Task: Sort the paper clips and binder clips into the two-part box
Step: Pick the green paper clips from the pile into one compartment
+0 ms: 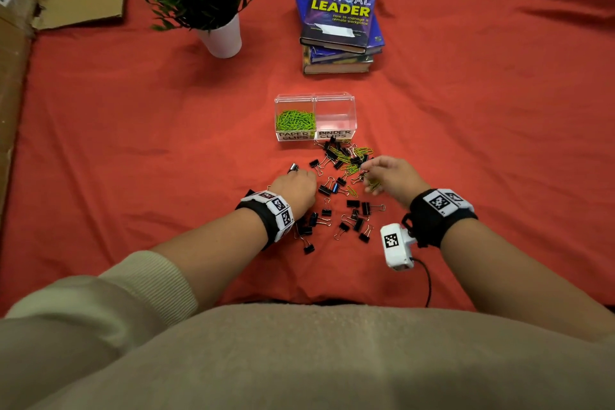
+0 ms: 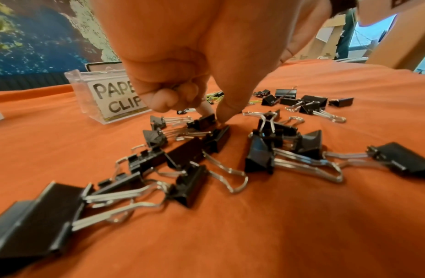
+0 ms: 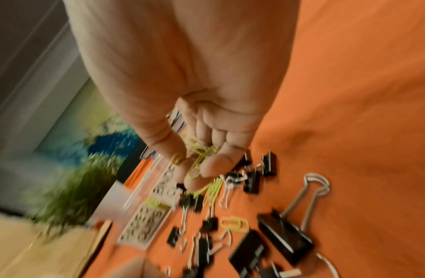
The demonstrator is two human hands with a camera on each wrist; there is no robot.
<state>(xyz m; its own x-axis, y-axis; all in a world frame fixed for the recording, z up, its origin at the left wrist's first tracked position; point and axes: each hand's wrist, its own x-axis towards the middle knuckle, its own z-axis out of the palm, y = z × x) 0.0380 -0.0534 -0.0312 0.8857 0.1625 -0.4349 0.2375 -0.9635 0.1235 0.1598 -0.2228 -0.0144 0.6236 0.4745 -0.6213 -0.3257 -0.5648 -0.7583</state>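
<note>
Red cloth (image 1: pixel 133 143): centre-frame, right hand (image 1: pixel 392 176) cups green wire paper clips (image 3: pixel 204 154) for batching; left hand (image 2: pixel 183 75) pinches a black metal binder clip (image 2: pixel 204 120).

Matt black binder clips (image 2: pixel 216 140) with shiny wire handles; glossy clear plastic box (image 1: pixel 334 100); matt cloth (image 1: pixel 133 143).

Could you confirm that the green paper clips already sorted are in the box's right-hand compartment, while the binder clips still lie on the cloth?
Not quite: the paper clips are in the left compartment of the box, as the head view shows. The binder clips do still lie on the cloth.
</note>
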